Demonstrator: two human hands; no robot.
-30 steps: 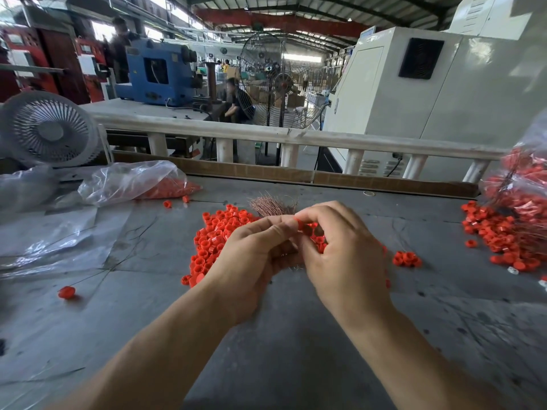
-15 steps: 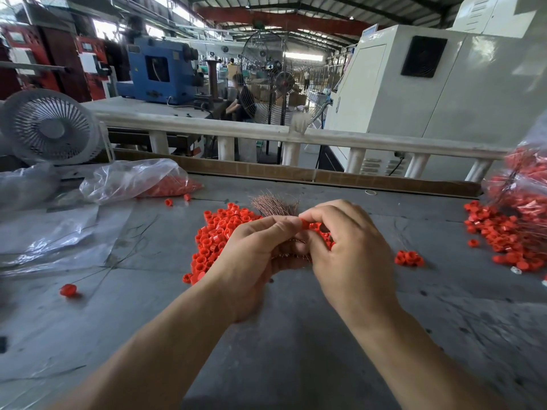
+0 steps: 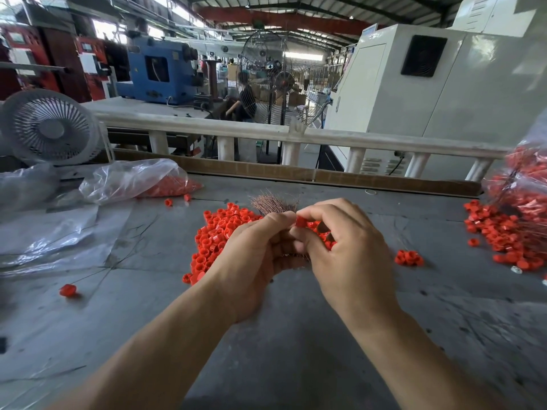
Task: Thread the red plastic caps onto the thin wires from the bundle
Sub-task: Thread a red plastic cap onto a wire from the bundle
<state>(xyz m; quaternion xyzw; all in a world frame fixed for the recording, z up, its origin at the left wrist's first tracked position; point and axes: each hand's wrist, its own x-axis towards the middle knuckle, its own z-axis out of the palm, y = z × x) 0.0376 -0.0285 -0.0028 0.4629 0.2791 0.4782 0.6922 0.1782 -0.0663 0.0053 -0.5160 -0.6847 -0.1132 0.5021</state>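
A heap of small red plastic caps lies on the grey table just beyond my hands. My left hand grips a bundle of thin copper-coloured wires, whose tips fan out above my fingers. My right hand pinches one red cap between thumb and forefinger, right at the left thumb tip. Whether a wire passes through that cap is hidden by my fingers. More caps sit in my right palm.
A clear bag with red caps lies at the back left beside a white fan. At the right, a bag and spill of capped wires. A small cap cluster and a lone capped wire lie loose.
My hands stay together over the pile. The right hand's fingers have shifted, and the red cap pinched at the fingertips now shows more plainly. The view has tilted slightly.
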